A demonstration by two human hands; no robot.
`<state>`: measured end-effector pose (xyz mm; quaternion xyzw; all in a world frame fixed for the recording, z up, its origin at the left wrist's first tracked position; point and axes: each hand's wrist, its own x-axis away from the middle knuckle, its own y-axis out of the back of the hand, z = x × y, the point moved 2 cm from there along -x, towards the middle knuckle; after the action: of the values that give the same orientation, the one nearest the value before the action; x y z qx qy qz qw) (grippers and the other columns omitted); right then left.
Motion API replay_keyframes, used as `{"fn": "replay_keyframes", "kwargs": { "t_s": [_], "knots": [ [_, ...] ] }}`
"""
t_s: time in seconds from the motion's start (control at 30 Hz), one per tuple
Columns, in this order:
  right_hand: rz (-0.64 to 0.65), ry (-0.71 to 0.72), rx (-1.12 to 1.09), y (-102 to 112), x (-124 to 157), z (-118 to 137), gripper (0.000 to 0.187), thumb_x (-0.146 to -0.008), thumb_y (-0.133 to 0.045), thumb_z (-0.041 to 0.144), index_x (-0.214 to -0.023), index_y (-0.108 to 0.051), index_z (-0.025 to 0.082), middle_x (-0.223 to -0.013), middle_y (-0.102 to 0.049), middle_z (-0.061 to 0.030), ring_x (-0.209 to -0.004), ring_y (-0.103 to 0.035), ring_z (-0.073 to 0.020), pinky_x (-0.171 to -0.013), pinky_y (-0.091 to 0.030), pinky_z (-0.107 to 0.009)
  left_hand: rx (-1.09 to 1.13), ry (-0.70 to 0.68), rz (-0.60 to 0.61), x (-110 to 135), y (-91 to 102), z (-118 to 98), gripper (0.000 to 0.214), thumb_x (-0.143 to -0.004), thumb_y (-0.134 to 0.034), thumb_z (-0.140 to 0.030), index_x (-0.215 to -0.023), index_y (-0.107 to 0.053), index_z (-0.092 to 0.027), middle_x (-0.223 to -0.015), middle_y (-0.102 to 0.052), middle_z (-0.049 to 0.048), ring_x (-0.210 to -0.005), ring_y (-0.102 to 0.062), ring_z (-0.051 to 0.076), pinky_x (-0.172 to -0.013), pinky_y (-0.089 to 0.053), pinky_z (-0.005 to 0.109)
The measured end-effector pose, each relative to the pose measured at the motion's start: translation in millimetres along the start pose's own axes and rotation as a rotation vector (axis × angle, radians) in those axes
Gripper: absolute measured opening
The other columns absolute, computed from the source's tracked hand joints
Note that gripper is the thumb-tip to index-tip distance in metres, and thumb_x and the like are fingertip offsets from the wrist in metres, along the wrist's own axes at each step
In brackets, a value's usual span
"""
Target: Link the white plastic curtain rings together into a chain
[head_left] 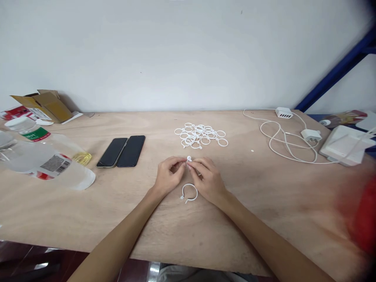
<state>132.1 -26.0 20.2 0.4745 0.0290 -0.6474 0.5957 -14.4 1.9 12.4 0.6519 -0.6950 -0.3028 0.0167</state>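
Both sets of fingertips meet at a small white plastic ring (188, 158), mostly hidden by the fingers. My left hand (170, 174) pinches it from the left, thumb and forefinger together. From the other side my right hand (208, 178) grips it in the same way. Just below the hands lies an open white plastic ring (197, 192) with a gap at its lower left. Beyond the fingers, several white plastic rings (205, 140) lie in a loose, overlapping pile on the wooden table (176, 231).
Two phones (111, 152) lie side by side on the left. Past them are clear plastic bottles (67, 168), a yellow transparent item (82, 158) and an opened cardboard box (49, 105). White cables (273, 147) and chargers (342, 145) occupy the right. A blurred red shape (367, 215) shows at the right edge.
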Motion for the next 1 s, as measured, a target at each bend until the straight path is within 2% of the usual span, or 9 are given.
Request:
{"fn": "replay_keyframes", "kwargs": {
  "t_s": [0.1, 0.2, 0.3, 0.37, 0.43, 0.53, 0.7, 1.0],
  "knots": [
    [0.005, -0.082, -0.145, -2, 1, 3, 0.018, -0.088, -0.049, 0.019, -0.091, -0.067, 0.022, -0.087, -0.067, -0.0062, -0.084, -0.06, -0.0184, -0.077, -0.048, -0.033, -0.049, -0.022, 0.035, 0, -0.3, -2, 0.016, -0.079, -0.056, -0.016, -0.083, -0.072, -0.017, -0.079, -0.071, 0.0037, -0.066, -0.061, 0.013, -0.06, -0.046, 0.023],
    [-0.008, -0.36, -0.315, -5, 0, 6, 0.01, -0.084, -0.058, 0.028, -0.089, -0.064, 0.021, -0.078, -0.068, -0.0034, -0.072, -0.06, -0.0169, -0.071, -0.047, -0.031, -0.106, -0.07, 0.039, 0, 0.9, -5, 0.02, -0.082, -0.052, -0.015, -0.078, -0.072, -0.018, -0.074, -0.071, 0.003, -0.066, -0.06, 0.013, -0.063, -0.047, 0.023],
    [0.044, -0.656, -0.523, -6, -4, 5, 0.023, -0.079, -0.062, 0.042, -0.081, -0.061, 0.019, -0.063, -0.064, -0.0009, -0.061, -0.056, -0.0152, -0.061, -0.044, -0.029, -0.138, -0.147, 0.057, 0, 1.3, -6, 0.025, -0.086, -0.051, -0.018, -0.073, -0.073, -0.02, -0.073, -0.072, 0.0032, -0.068, -0.062, 0.013, -0.069, -0.05, 0.025],
    [0.12, -0.728, -0.621, -6, -7, 4, 0.031, -0.077, -0.063, 0.048, -0.07, -0.061, 0.018, -0.062, -0.062, -0.0013, -0.06, -0.055, -0.0146, -0.06, -0.043, -0.028, -0.126, -0.168, 0.047, 1, 1.0, -5, 0.025, -0.086, -0.052, -0.019, -0.074, -0.074, -0.021, -0.077, -0.074, 0.0036, -0.072, -0.065, 0.014, -0.073, -0.051, 0.026],
    [0.194, -0.743, -0.655, -4, -9, 3, 0.035, -0.076, -0.063, 0.049, -0.062, -0.06, 0.017, -0.063, -0.06, -0.0011, -0.06, -0.053, -0.0135, -0.06, -0.041, -0.027, -0.109, -0.132, 0.019, 2, 0.4, -3, 0.021, -0.085, -0.055, -0.02, -0.08, -0.075, -0.022, -0.083, -0.075, 0.0037, -0.075, -0.067, 0.015, -0.074, -0.051, 0.027],
    [0.261, -0.732, -0.668, -5, -9, 2, 0.03, -0.077, -0.062, 0.045, -0.063, -0.063, 0.018, -0.063, -0.057, 0.0008, -0.057, -0.047, -0.0117, -0.055, -0.037, -0.025, -0.051, -0.004, -0.007, 2, -1.2, 3, 0.017, -0.082, -0.059, -0.019, -0.083, -0.076, -0.021, -0.083, -0.076, 0.0031, -0.072, -0.068, 0.016, -0.068, -0.052, 0.025],
    [0.232, -0.665, -0.627, -9, -3, 5, 0.022, -0.077, -0.061, 0.04, -0.07, -0.064, 0.019, -0.058, -0.049, 0.0029, -0.054, -0.041, -0.0113, -0.052, -0.032, -0.025, 0.17, 0.129, 0.0, 0, -2.9, 6, 0.016, -0.077, -0.06, -0.017, -0.078, -0.077, -0.018, -0.084, -0.076, 0.004, -0.075, -0.071, 0.018, -0.067, -0.054, 0.025],
    [0.231, -0.498, -0.507, -9, 2, 8, 0.02, -0.082, -0.057, 0.036, -0.073, -0.062, 0.019, -0.066, -0.054, 0.0006, -0.06, -0.046, -0.0129, -0.055, -0.035, -0.026, 0.329, 0.257, 0.064, -1, -2.0, 6, 0.018, -0.074, -0.061, -0.025, -0.071, -0.076, -0.014, -0.072, -0.075, 0.0051, -0.07, -0.069, 0.019, -0.064, -0.054, 0.026]
  ]
}}
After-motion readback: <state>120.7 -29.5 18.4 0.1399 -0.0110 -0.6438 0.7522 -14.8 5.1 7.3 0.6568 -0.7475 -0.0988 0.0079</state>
